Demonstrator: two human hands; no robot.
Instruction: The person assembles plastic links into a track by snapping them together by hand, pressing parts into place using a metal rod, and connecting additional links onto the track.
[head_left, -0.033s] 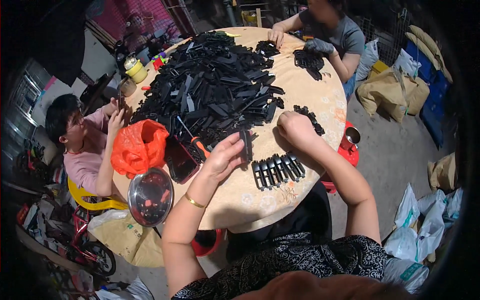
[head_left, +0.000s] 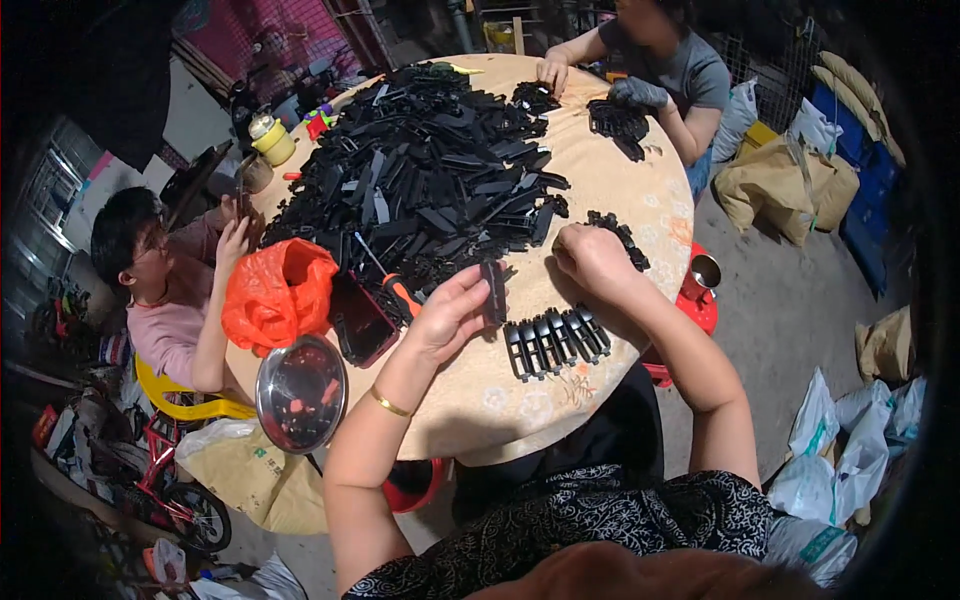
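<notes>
Closest to the wearer's body, a gold bangle encircles the left wrist. Just beyond it, the left hand pinches a black strip between thumb and fingers, the strip's long side pointing away from the body. A row of black slotted parts lies on the table between the two hands and nearer the body than either. The right hand is apart from the left, its fingers curled down; whether they grip a piece cannot be told. A small black cluster lies just beside its knuckles, on the outer side.

To the left of the left hand lie, in order, a screwdriver with an orange handle, a dark flat object with a red edge, and a red plastic bag; a clear round vessel is nearer the body than the bag. Beyond both hands spreads a large heap of black pieces. Farther still, past the right hand, a co-worker's gloved hand is at a group of black parts; a yellow container stands beyond the bag.
</notes>
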